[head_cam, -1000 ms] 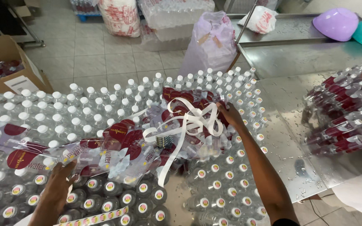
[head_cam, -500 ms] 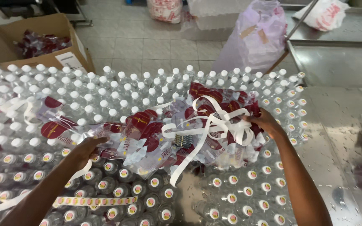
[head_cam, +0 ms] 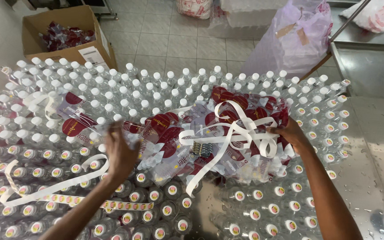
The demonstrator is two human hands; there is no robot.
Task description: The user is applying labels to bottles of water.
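Label sheets (head_cam: 178, 146), clear plastic with dark red rounds, heaped in a loose pile on top of many small water bottles (head_cam: 125, 93) with white caps. Left hand (head_cam: 121, 153) pressed onto the pile's near left edge, fingers curled into the plastic and gripping it. Right hand (head_cam: 290, 133) closed around the pile's right end, beside a tangle of white ribbon strips (head_cam: 238, 129) (looped over the sheets). Long strip of round stickers (head_cam: 81, 202) lying across the near bottles. Brown cardboard box (head_cam: 63, 38) on the tiled floor at far left, more red labels inside. Pale purple plastic bag (head_cam: 294, 40) at far right, next to a wet steel table (head_cam: 370, 71).
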